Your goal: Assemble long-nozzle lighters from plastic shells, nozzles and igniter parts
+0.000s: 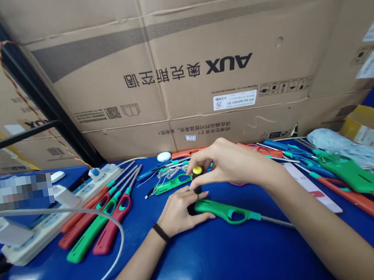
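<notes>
A green long-neck lighter (232, 212) lies on the blue table (214, 268) with its metal tube pointing right. My left hand (180, 213) rests on the table and its fingers are closed on the lighter's left end. My right hand (233, 163) hovers just above, fingers pinched round a small tool with a yellow knob (197, 170) and a black tip that points down at the lighter's end.
Red and green lighters (96, 218) lie in a row at the left beside a white power strip (48, 218) and grey cable (98, 277). More lighters and green shells (352, 175) are heaped at the right. Loose parts (170, 183) lie behind my hands. Big cardboard boxes (196, 63) wall the back.
</notes>
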The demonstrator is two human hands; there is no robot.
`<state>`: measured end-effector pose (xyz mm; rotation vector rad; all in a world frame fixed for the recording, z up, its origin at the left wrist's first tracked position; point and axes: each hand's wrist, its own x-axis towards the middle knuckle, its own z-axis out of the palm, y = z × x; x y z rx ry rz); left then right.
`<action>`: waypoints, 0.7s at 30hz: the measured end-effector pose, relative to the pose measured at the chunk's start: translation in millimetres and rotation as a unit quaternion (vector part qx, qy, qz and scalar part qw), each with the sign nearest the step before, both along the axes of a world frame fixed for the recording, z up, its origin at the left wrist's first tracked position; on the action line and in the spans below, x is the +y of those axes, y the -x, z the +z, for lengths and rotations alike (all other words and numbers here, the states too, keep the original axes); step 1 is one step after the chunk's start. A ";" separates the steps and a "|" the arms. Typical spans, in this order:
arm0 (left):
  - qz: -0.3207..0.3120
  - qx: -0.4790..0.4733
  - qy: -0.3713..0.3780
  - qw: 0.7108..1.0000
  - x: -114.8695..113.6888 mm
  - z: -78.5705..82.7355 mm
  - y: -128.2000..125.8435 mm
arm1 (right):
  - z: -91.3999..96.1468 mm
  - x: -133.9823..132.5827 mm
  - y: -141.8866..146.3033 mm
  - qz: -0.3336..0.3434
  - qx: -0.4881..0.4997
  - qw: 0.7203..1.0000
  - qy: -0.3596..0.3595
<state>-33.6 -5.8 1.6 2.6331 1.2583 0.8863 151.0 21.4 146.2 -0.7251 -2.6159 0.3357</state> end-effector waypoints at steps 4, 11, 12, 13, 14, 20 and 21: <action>0.003 -0.001 0.007 1.000 -0.2 -1.3 -0.1 | -4.4 -3.5 13.4 -0.107 -0.060 0.984 -0.127; -0.004 0.009 -0.013 1.000 1.3 -6.0 1.3 | -10.7 -17.3 47.6 -0.121 -0.104 0.970 -0.183; -0.003 0.011 -0.018 1.000 1.2 -5.9 1.1 | -11.4 -18.2 50.5 -0.116 -0.105 0.970 -0.184; -0.002 0.014 -0.024 1.000 1.2 -5.7 0.8 | -11.9 -18.4 52.2 -0.114 -0.106 0.970 -0.185; 0.001 0.016 -0.030 0.999 1.2 -5.6 0.5 | -12.5 -18.0 52.7 -0.112 -0.108 0.970 -0.185; 0.016 0.025 -0.071 0.997 3.0 -8.9 -0.4 | -19.3 -10.9 36.7 -0.012 -0.021 0.999 -0.033; 0.021 0.025 -0.076 0.997 3.4 -10.1 -0.3 | -21.4 -10.0 32.8 0.038 0.005 0.999 0.015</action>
